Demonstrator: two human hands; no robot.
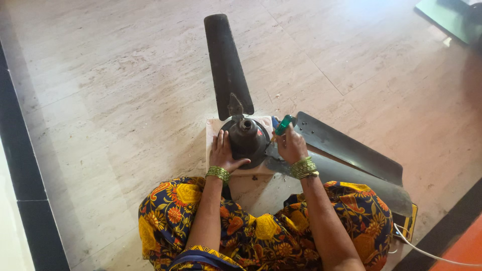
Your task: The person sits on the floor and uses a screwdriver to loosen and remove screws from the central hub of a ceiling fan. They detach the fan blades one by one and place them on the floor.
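A dark ceiling fan motor (pixel 247 138) sits on a pale square board (pixel 215 126) on the floor in front of me. One dark blade (pixel 226 62) stays attached and points away from me. My left hand (pixel 224 153) rests flat against the motor's left side. My right hand (pixel 291 145) grips a green-handled screwdriver (pixel 283 124), whose tip points down at the motor's right edge. Two loose dark blades (pixel 346 150) lie stacked to the right, under my right wrist.
I sit cross-legged in a floral garment (pixel 261 226) on a beige tiled floor (pixel 110 100). A white cable (pixel 427 253) trails at lower right. A black border strip (pixel 20 150) runs along the left. A green mat (pixel 449 17) lies at top right.
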